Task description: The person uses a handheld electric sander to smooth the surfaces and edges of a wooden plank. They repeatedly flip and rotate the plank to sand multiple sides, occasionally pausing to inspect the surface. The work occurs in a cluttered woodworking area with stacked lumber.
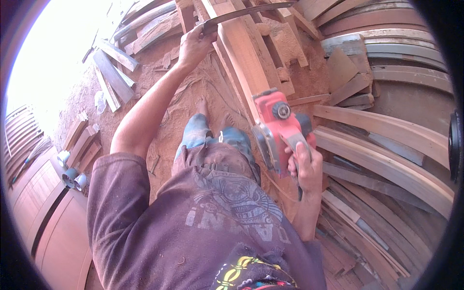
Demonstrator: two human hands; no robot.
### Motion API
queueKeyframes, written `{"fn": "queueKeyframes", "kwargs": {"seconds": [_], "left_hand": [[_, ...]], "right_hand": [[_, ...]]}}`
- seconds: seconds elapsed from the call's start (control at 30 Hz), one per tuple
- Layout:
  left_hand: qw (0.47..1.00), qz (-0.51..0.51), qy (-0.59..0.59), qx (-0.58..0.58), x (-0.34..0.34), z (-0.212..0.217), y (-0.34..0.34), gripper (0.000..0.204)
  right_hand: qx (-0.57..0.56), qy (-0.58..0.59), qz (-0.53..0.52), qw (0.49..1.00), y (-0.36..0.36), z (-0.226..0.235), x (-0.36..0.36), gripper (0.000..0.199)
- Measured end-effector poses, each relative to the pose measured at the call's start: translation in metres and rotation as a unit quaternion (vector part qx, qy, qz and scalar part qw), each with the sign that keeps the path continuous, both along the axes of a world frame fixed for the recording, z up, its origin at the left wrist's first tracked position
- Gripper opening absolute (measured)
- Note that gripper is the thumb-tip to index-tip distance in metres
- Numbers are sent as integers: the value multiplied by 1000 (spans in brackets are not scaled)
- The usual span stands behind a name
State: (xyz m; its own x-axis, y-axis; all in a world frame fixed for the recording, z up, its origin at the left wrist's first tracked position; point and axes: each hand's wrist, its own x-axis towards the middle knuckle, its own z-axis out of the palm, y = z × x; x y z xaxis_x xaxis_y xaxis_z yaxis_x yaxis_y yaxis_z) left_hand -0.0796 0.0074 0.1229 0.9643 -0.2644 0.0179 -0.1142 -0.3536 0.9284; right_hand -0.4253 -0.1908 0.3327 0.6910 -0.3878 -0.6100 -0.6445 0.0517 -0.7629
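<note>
My right hand (303,166) is wrapped tight around the handle of a red electric hand planer (279,129), fingers curled over the grip from the right side, thumb side toward me. The planer sits just in front of my waist, tipped a little on its side, its round black knob facing up and its grey sole turned toward my left. It rests against the near end of a long reddish plank (241,58) that runs away from me toward the far edge of the sawdust-covered floor (159,77).

My left hand (194,44) is stretched far out ahead, arm nearly straight, and it is closed around the near end of a thin curved strip (251,10), dark and grey. The strip arcs off to the right across the far end of the plank. I cannot tell whether it is metal or wood.

Between my arms I see my own jeans (212,137) and one bare foot (202,107) planted in the reddish sawdust, close beside the plank's left edge.

To my right lies a heap of long bent wooden boards (386,145), stacked loosely and fanning outward, with short offcuts (345,72) piled beyond them near the far right of the floor. On my left, more flat boards (113,72) lie scattered at the far left in glaring sunlight, and nearer to me a few short grey pipe pieces (72,176) sit beside panelled wooden doors (43,208) lying along the left edge.
</note>
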Motion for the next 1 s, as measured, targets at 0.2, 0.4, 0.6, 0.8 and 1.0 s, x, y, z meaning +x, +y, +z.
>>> {"fn": "queueKeyframes", "kwargs": {"seconds": [0.2, 0.4, 0.6, 0.8, 1.0], "left_hand": [[999, -25, 30, -27, 18, -13, -10, 32], [999, -17, 24, -31, 20, -20, -7, 29], [984, -21, 75, -161, 31, -36, -5, 29], [999, 26, 33, 18, 124, 15, -1, 32], [999, 30, -11, 5, 237, -19, 17, 35]], "right_hand": [[3, 26, -41, 999, 5, -1, -23, 47], [5, 10, 2, 1000, -1, -6, -17, 45], [2, -12, 13, 1000, -2, -8, -2, 45], [9, -10, 8, 1000, -2, -5, 31, 45], [21, 6, -25, 999, 8, -5, 66, 41]]}}
